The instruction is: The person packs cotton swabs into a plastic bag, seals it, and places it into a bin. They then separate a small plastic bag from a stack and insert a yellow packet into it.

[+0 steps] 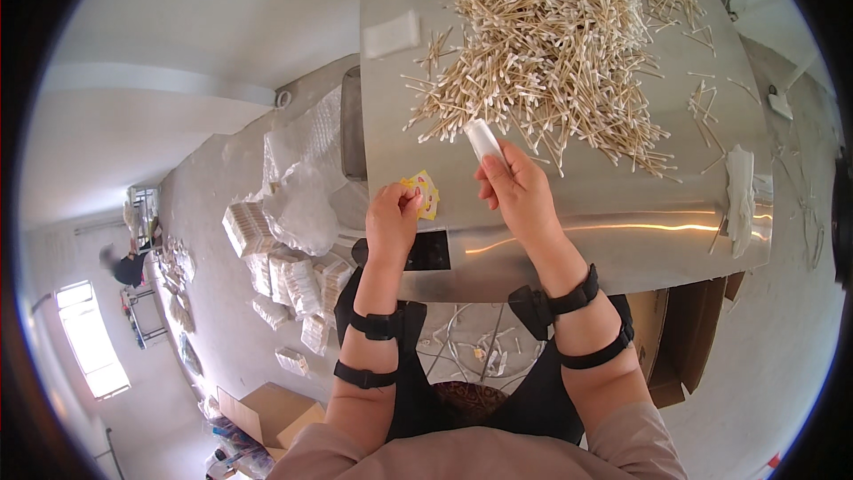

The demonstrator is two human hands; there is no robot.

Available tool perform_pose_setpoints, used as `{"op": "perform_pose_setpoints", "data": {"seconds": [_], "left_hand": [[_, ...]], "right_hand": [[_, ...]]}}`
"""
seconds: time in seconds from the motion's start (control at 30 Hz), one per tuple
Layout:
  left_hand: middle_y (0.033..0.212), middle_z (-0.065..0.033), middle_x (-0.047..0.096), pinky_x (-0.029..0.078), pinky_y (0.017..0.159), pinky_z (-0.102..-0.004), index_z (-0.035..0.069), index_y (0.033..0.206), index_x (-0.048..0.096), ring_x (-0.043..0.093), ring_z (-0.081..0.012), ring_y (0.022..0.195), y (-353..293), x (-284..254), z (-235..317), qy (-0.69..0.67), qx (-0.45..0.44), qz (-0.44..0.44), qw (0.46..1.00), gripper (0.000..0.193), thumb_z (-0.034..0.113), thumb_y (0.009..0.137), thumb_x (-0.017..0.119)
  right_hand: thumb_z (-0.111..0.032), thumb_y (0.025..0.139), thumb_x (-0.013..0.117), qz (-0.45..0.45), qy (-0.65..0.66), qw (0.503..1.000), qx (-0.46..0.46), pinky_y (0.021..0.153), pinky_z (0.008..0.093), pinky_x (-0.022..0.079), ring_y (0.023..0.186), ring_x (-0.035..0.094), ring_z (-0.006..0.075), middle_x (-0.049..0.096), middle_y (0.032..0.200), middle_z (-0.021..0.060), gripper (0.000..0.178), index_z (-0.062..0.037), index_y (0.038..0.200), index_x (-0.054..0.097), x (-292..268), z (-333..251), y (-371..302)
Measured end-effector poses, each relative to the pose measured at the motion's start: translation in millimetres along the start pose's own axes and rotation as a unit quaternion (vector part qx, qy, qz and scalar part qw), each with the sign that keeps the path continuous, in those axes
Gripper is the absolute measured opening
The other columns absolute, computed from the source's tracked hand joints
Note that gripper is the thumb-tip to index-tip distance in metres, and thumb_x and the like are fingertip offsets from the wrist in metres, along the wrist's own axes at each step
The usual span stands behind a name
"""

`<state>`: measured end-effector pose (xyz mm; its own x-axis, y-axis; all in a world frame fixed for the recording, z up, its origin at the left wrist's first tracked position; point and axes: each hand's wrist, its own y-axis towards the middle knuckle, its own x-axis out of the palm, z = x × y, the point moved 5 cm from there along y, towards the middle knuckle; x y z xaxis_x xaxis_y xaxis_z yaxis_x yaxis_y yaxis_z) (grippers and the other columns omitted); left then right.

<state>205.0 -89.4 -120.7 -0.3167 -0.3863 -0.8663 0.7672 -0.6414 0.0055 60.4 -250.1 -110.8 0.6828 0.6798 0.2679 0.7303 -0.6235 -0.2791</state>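
Head view. The left hand (392,218), at centre frame, pinches a small yellow printed paper label (423,192) between thumb and fingertips, holding it just above the near part of the brushed metal worktable (622,213). The fingers are pressed together on the label's left edge, so most of its face stays clear, likely so it can be read or placed.

The right hand (517,188), just right of it, grips a small clear plastic sleeve (483,139) between thumb and fingers. The sleeve stands tilted, its far end pointing up-frame at the near edge of the large heap of wooden-stemmed cotton swabs (551,44). The heap fills the upper centre of the frame, and loose swabs are scattered toward the right. Held so, the sleeve sits within short reach of the heap.

Both forearms enter from the lower edge, each with black straps at the wrist and mid-forearm.

A flat white pad (391,34) lies on the table at upper centre-left. A crumpled white glove or cloth (739,187) rests near the table's right edge. A dark square panel (428,251) sits at the table's near edge below the left hand.

On the floor at centre left, stacks of bundled swab packs (284,276) stand beside a crumpled clear plastic sheet (298,187). An open cardboard box (267,413) is at lower left. A person, blurred, is at far left.
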Motion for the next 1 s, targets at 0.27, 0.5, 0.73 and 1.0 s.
{"op": "perform_pose_setpoints", "data": {"seconds": [0.27,0.5,0.73,1.0], "left_hand": [[0.080,-0.0125,0.061,0.048,0.064,-0.0341,0.000,0.085,0.060,0.060,-0.0249,0.070,8.7,-21.5,25.9,-0.031,0.013,-0.029,0.999,0.016,0.014,0.083,0.068],[0.084,-0.0018,0.060,0.045,0.062,-0.0223,0.002,0.096,0.058,0.054,-0.0073,0.072,9.7,-14.7,98.8,-0.410,0.014,-0.045,0.911,0.025,0.016,0.082,0.073],[0.086,-0.0019,0.059,0.046,0.065,-0.0209,0.002,0.089,0.054,0.053,-0.0068,0.073,11.3,-12.0,99.7,-0.381,-0.015,-0.013,0.924,0.023,0.009,0.080,0.075],[0.093,-0.0061,0.064,0.047,0.073,-0.0241,0.003,0.081,0.051,0.057,-0.0093,0.082,9.1,-22.0,113.3,-0.403,0.043,-0.057,0.912,0.024,0.004,0.078,0.075]], "right_hand": [[-0.017,0.097,0.053,-0.057,0.245,0.967,0.043,0.063,0.0220,0.046,0.072,0.054,0.0076,0.059,0.088,0.0033,0.031,0.0000,0.123,0.053,5.6,1.6,-1.0],[-0.008,0.094,0.055,-0.080,0.101,0.990,-0.047,0.071,0.0231,0.047,0.076,0.053,0.0095,0.058,0.096,0.0028,0.035,-0.0050,0.129,0.053,12.5,-2.8,-3.4],[0.002,0.090,0.056,-0.085,0.020,0.980,-0.180,0.081,0.0254,0.046,0.092,0.054,0.0134,0.053,0.102,0.0052,0.040,-0.0074,0.129,0.053,13.9,-7.8,-3.6],[0.005,0.080,0.064,-0.107,0.280,0.954,-0.016,0.097,0.0326,0.042,0.110,0.053,0.0185,0.052,0.119,0.0078,0.063,-0.0015,0.137,0.037,3.9,-17.5,-2.2]]}}
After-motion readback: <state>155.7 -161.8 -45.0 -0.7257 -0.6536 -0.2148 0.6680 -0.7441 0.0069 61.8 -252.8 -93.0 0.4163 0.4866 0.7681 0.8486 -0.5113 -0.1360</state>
